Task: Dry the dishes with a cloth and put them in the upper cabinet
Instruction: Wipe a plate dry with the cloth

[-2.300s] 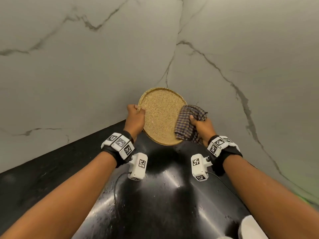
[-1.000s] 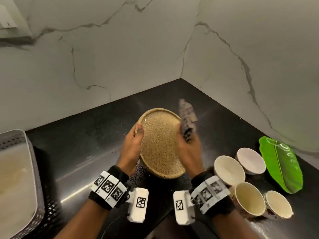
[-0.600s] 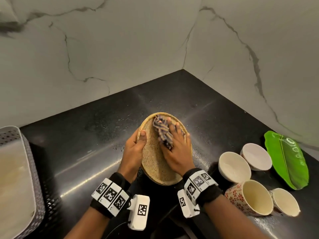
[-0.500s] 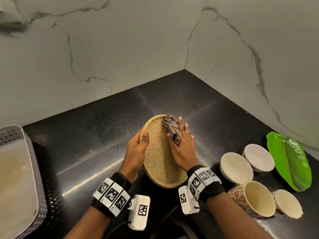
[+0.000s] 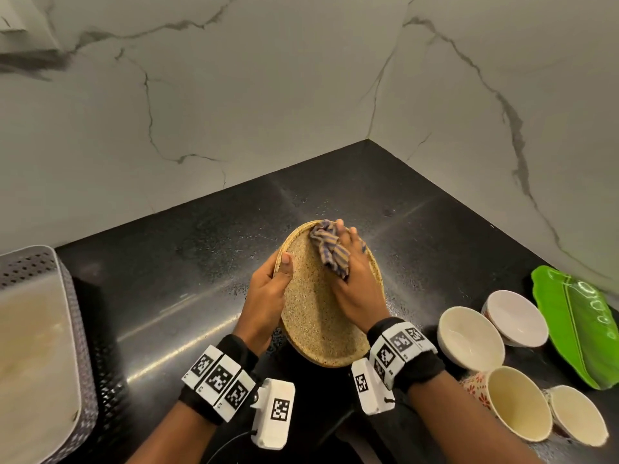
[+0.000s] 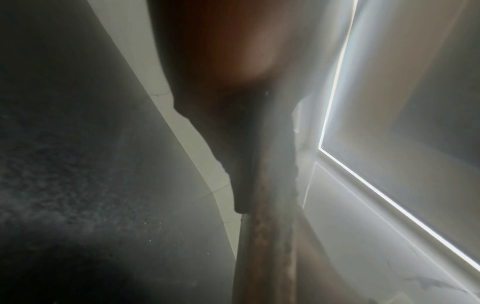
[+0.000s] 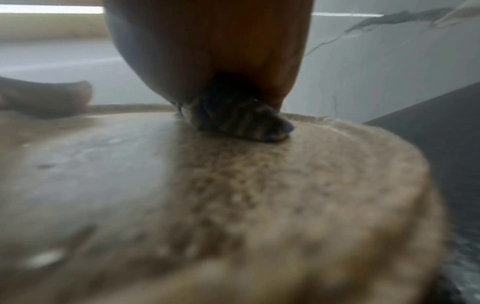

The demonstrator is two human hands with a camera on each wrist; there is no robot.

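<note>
A round, speckled tan plate (image 5: 315,316) is held tilted over the black counter (image 5: 167,279). My left hand (image 5: 268,296) grips its left rim, thumb on the face and fingers behind. My right hand (image 5: 355,286) holds a bunched checked cloth (image 5: 330,252) and presses it on the plate's far part near the rim. In the right wrist view the cloth (image 7: 241,123) sits under my palm on the plate (image 7: 259,205). The left wrist view is blurred and shows my palm (image 6: 221,61) against the plate's edge (image 6: 267,226).
Two pale bowls (image 5: 470,336) (image 5: 514,318), a floral cup (image 5: 516,403) and a small cup (image 5: 577,420) stand at the right, beside a green leaf-shaped dish (image 5: 582,326). A grey perforated basket (image 5: 40,346) stands at the left. Marble walls close the corner.
The plate came down from in front of the wall to above the counter. My right hand brought the cloth onto the plate's face and rubbed it toward the far rim.
</note>
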